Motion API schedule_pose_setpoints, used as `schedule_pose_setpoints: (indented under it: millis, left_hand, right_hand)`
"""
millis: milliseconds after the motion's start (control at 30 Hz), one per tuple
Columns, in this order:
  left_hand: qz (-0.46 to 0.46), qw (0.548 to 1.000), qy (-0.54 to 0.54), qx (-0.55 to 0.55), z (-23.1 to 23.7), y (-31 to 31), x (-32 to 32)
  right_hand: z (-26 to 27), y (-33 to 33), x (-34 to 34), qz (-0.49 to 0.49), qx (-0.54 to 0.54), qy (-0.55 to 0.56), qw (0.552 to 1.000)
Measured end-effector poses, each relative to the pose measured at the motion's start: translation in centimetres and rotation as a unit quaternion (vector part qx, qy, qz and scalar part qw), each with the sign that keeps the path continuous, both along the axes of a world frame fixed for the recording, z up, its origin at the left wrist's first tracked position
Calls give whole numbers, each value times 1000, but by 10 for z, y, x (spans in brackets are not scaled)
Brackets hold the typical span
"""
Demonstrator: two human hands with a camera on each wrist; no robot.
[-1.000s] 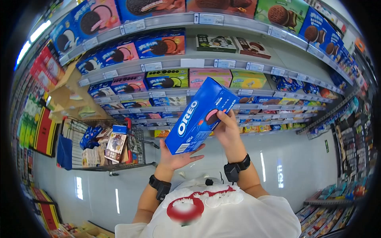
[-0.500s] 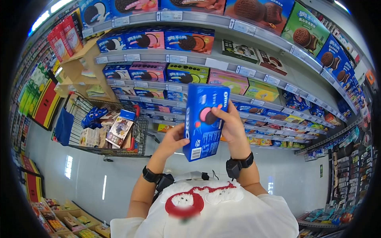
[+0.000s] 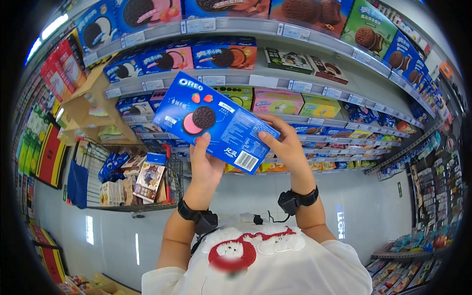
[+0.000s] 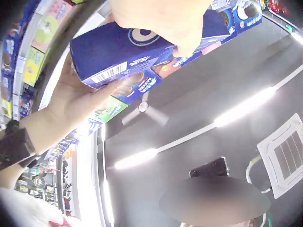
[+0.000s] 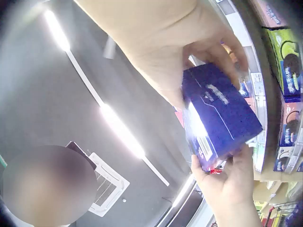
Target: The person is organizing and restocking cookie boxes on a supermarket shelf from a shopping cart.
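Both hands hold up a blue Oreo box (image 3: 216, 120), tilted, its face with a barcode, strawberries and a pink-filled cookie turned toward the head camera. The left hand (image 3: 205, 164) grips its lower edge near the middle, thumb on the front, other fingers mostly behind it. At the barcode end, the right hand (image 3: 285, 147) pinches the box with its thumb on the front. The left wrist view shows the box's narrow side (image 4: 118, 52) with the left hand (image 4: 161, 19) over it. In the right wrist view the box (image 5: 220, 113) lies between the right hand (image 5: 165, 47) and the left hand (image 5: 229, 184).
Shelves (image 3: 236, 76) of cookie boxes curve across the front. A shopping cart (image 3: 169, 172) with several packages stands at the left, beside a cardboard display (image 3: 93, 101). Glossy floor (image 3: 236, 196) lies below the hands; more racks (image 3: 437, 191) stand at the right.
The box has turned from upright to a slant, its top now pointing up-left and its printed face toward the head camera. The left hand has shifted its hold to the box's lower edge.
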State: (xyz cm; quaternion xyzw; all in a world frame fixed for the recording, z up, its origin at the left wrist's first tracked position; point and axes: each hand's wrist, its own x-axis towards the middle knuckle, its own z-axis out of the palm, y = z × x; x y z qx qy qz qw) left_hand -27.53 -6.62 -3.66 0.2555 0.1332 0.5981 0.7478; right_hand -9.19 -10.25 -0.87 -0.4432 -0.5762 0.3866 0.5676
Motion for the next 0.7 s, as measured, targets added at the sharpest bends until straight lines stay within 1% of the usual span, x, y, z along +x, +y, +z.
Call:
schedule_pose_setpoints:
  millis: [67,167,233,367,600,667,700]
  left_hand:
    - [2,1000,-15,0,-1,2,4]
    - [-3,1000,-28,6,-7,7,4]
    - [-10,1000,-22,0,-10,11,1]
    - [7,1000,-7,-7,-17,18,-13]
    - [56,998,-9,13,-26,34,-61]
    - [61,998,-7,-2,-28,39,-74]
    - [63,998,-6,-9,-29,40,-81]
  right_hand:
    - [5,5,-5,-13,18,63,998]
    - [7,10,-10,-31,14,76,997]
    - [7,13,-15,-43,12,79,996]
    - [3,27,-30,-44,14,76,996]
    - [7,56,-78,4,3,68,998]
    - [3,67,-91,12,10,62,998]
    - [-4,74,-94,17,32,31,999]
